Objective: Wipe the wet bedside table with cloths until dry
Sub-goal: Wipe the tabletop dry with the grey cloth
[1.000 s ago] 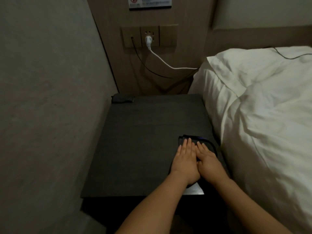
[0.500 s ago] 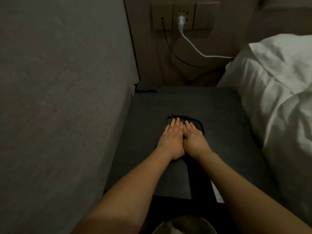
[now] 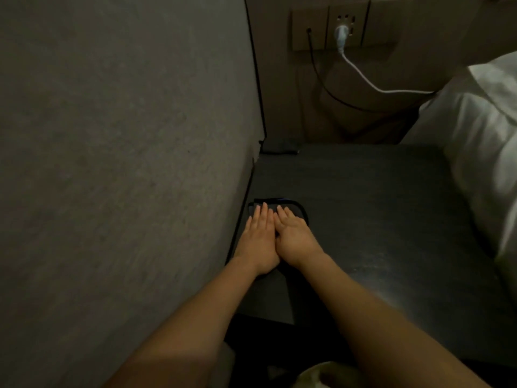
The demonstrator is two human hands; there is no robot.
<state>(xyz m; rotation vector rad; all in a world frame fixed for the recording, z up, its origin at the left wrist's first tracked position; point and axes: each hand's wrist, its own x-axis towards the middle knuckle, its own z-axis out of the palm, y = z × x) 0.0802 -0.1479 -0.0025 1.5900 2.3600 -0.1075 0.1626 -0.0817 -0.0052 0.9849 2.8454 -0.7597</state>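
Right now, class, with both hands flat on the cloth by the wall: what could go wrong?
1. The cloth sits at the table's wall-side edge; the left hand may scrape the wall.
2. Pushing farther back could knock the dark object in the corner.
3. A sheen near the front may be missed moisture.

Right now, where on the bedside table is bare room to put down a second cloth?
The bedside table is bare from the cloth across to the bed, and back toward the wall socket. It is crowded along the left wall, where both hands press the cloth; a small dark object fills the back-left corner.
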